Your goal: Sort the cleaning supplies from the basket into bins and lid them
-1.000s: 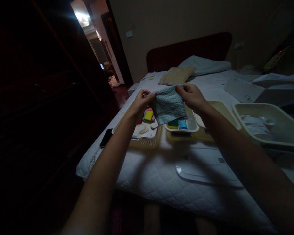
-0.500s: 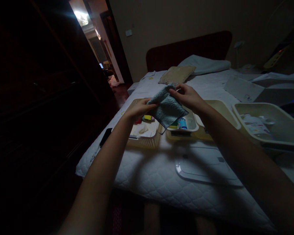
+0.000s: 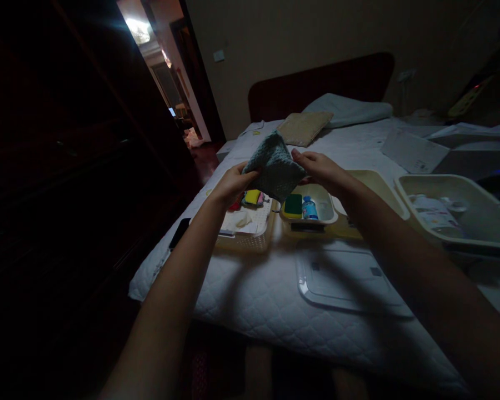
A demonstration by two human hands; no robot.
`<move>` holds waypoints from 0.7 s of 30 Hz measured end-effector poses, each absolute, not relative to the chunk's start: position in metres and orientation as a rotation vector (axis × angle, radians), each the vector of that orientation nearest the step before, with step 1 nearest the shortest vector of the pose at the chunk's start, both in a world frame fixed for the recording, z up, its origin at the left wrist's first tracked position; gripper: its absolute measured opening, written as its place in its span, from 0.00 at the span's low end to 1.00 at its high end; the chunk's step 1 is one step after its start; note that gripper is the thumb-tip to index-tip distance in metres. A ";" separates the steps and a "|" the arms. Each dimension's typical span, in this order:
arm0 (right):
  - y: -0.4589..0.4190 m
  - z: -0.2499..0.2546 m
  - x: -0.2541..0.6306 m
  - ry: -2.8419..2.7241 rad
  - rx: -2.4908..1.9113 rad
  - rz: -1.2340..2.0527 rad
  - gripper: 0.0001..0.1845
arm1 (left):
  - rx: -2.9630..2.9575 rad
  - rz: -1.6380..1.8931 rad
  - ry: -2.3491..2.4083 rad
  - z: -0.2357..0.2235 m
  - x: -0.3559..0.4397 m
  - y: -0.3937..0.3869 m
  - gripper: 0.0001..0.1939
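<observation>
A grey-green textured cleaning cloth [image 3: 274, 166] is held up in the air, its corners pointing up, down and to the sides. My left hand [image 3: 234, 183] pinches its left corner, thumb in front. At the right corner my right hand [image 3: 320, 169] has its thumb above and fingers below, closed round the cloth's edge. Beneath the cloth stand a perforated basket [image 3: 252, 241] and a small cream bin [image 3: 329, 208]. In that bin are a green and yellow sponge [image 3: 293, 205] and a small blue bottle [image 3: 309, 208].
The basket also holds a yellow item [image 3: 252, 196]. Farther right are another cream bin [image 3: 370, 180] and a large bin [image 3: 491, 222] with white packages. A clear plastic lid [image 3: 350, 278] lies on the bed [image 3: 250, 300], a black phone [image 3: 179, 233] at its left edge.
The cloth has swung up and left and turned, so the sponge and bottle beneath show more fully. My right hand has shifted from the top edge down to the right corner.
</observation>
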State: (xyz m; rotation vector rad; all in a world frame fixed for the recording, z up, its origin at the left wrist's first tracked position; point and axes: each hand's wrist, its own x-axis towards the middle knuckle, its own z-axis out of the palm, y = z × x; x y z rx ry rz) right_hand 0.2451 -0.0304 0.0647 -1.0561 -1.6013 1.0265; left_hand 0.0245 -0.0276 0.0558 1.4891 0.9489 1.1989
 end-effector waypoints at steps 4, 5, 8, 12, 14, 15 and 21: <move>-0.029 0.062 0.246 -1.647 -0.990 1.149 0.26 | 1.492 1.165 0.940 0.054 0.022 -0.029 0.14; -0.029 0.062 0.247 -1.645 -0.970 1.166 0.24 | 1.495 1.154 0.933 0.054 0.020 -0.029 0.14; -0.031 0.062 0.248 -1.630 -0.928 1.213 0.19 | 1.528 1.063 0.903 0.055 0.016 -0.031 0.16; -0.038 0.066 0.246 -1.663 -0.919 1.168 0.15 | 1.586 0.872 0.861 0.061 0.016 -0.037 0.23; -0.042 0.069 0.243 -1.726 -0.926 1.107 0.15 | 1.583 0.854 0.862 0.064 0.021 -0.041 0.24; -0.044 0.070 0.241 -1.761 -0.927 1.075 0.15 | 1.574 0.865 0.872 0.065 0.024 -0.043 0.24; -0.045 0.072 0.235 -1.835 -0.923 0.983 0.15 | 1.545 0.983 0.944 0.064 0.033 -0.043 0.21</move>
